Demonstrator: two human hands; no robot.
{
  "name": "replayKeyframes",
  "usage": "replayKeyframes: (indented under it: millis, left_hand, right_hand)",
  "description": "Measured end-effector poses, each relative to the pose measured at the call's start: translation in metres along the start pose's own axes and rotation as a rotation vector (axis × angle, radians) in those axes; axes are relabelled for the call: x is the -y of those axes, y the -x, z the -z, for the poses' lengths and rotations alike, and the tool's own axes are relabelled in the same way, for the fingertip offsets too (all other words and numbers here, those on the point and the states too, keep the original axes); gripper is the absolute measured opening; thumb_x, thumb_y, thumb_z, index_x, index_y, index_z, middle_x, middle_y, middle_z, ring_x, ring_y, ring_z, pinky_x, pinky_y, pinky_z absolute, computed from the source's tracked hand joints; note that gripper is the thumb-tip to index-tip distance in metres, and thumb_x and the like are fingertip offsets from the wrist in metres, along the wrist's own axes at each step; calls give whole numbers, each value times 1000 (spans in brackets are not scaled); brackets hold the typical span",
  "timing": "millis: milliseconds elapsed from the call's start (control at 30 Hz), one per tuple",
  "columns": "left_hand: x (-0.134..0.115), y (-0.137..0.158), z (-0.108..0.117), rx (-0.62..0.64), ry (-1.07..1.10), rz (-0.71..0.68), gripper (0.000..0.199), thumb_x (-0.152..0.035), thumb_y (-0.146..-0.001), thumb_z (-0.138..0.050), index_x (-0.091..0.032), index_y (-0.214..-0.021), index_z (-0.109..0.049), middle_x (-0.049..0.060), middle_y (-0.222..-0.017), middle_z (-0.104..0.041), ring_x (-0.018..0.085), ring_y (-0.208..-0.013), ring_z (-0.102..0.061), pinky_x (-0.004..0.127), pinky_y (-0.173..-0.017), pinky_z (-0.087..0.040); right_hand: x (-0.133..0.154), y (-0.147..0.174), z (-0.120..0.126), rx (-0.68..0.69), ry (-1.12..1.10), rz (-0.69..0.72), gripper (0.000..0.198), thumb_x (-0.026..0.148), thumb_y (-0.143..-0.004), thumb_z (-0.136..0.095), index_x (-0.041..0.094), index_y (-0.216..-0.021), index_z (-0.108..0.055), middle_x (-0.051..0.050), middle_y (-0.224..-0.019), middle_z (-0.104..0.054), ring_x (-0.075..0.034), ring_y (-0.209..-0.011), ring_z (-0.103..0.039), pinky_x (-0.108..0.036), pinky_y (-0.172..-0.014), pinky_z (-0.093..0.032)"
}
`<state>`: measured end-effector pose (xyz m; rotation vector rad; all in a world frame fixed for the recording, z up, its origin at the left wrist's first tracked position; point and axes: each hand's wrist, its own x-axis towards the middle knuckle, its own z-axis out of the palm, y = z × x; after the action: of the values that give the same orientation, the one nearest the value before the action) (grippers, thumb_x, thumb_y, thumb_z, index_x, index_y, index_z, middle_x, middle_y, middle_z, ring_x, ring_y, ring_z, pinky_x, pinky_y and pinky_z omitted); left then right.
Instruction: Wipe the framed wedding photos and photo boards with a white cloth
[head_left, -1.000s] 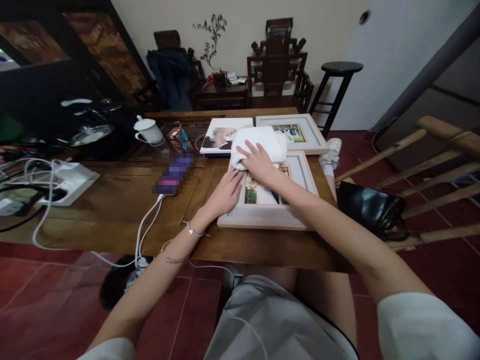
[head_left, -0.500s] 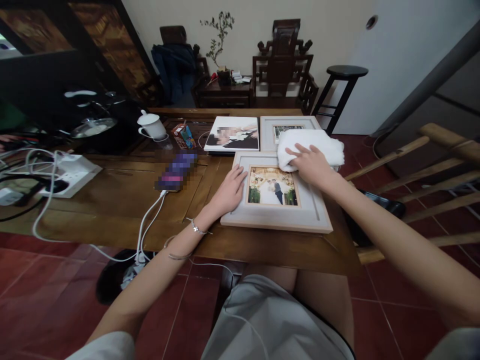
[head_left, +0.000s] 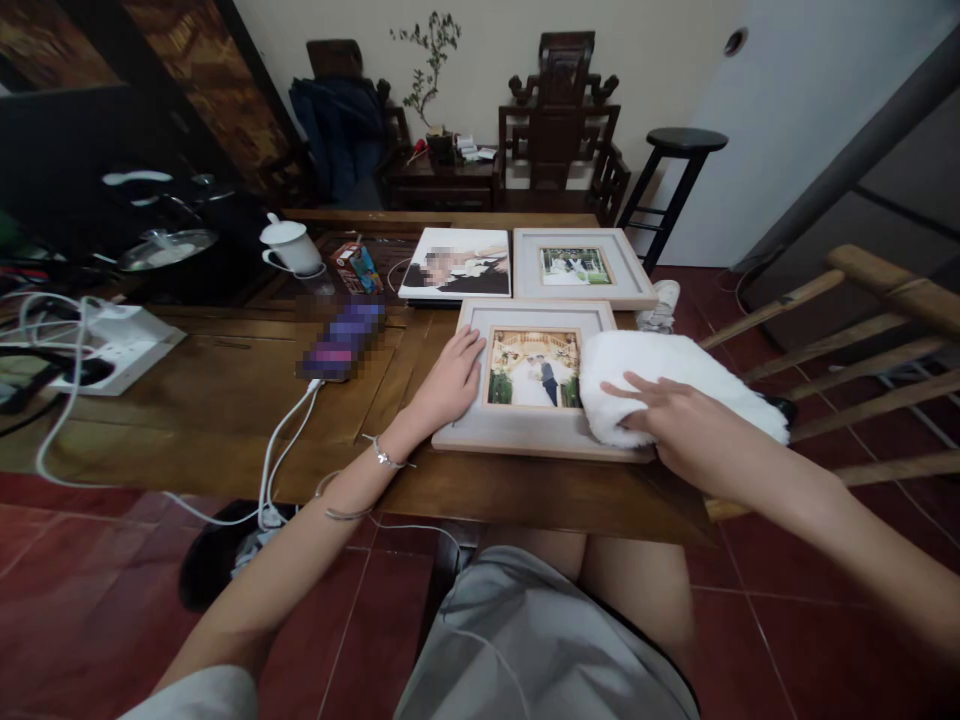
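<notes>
A rectangular, pale wooden picture frame [head_left: 480,437] with a broad grey mount was laid flat on the brown wooden table [head_left: 517,490], its long axis running left to right. Its right side was covered by a folded, fluffy white cloth [head_left: 675,365], which was stretched past the frame's right edge. The cloth was grasped by the right hand [head_left: 679,420], the nearer one; the colour photograph [head_left: 534,368] was left mostly exposed, leftward of that grip. The frame's left rim was touched by the unclenched left hand [head_left: 448,383] (a silver bracelet [head_left: 382,455] was worn at that wrist). The frame's upper right corner was hidden, and the right thumb, apparently tucked under the fold, could not be made out.
</notes>
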<state>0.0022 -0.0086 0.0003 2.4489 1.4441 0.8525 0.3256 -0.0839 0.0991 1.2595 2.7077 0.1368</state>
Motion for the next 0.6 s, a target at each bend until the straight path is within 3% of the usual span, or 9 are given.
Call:
replayKeyframes:
  millis: [133,400,500,600]
  left_hand:
    - [-2,-1,1,13,-9,1,49,-24,-97,-37,-7,-139,-54,21,-150,-50,33,-148,-35,58,-122,-28]
    - [-6,0,5,30,-13,17,49,-27,-98,-37,-7,-139,-55,20,-150,-51,33,-149,-35,56,-123,-28]
    - [-4,0,4,19,3,19,48,-28,-99,-38,-10,-139,-55,18,-150,-51,32,-149,-35,56,-123,-28]
    - [-2,1,2,0,-1,12,47,-28,-99,-39,-10,-139,-56,18,-150,-51,32,-148,-36,56,-123,-28]
  right_hand:
    - [-3,1,4,9,-96,-25,60,-5,-63,-47,26,-103,-80,-2,-150,-54,-30,-137,-52,-43,-105,-50]
    - [-31,-55,3,-10,-21,-195,56,0,-73,-46,23,-113,-78,-11,-146,-58,-30,-113,-69,-43,-95,-53]
    - [-39,-69,-3,-75,-7,-211,55,-1,-76,-44,17,-116,-76,-13,-153,-50,-32,-122,-64,-44,-99,-51]
    - [-39,-69,-10,-139,-15,-190,57,-5,-74,-43,13,-119,-74,-12,-154,-49,-33,-140,-47,-47,-108,-47]
